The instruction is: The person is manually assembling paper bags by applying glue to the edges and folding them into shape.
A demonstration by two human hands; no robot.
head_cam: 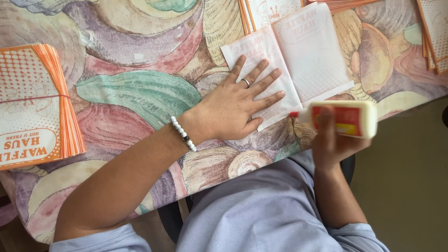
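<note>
My left hand (240, 101) lies flat, fingers spread, on a white paper sheet (303, 51) that is unfolded on the table, printed side down. A ring is on one finger and a white bead bracelet on the wrist. My right hand (332, 144) grips a white glue bottle (344, 118) with a red label, held sideways at the table's near edge. Its red tip points left, close to the sheet's lower edge beside my left fingertips.
A banded stack of orange-edged printed paper bags (35, 105) sits at the left. More orange-edged sheets (436, 35) lie at the top right and top centre. The table wears a shell-pattern cloth (140, 88). Its near edge runs beside my lap.
</note>
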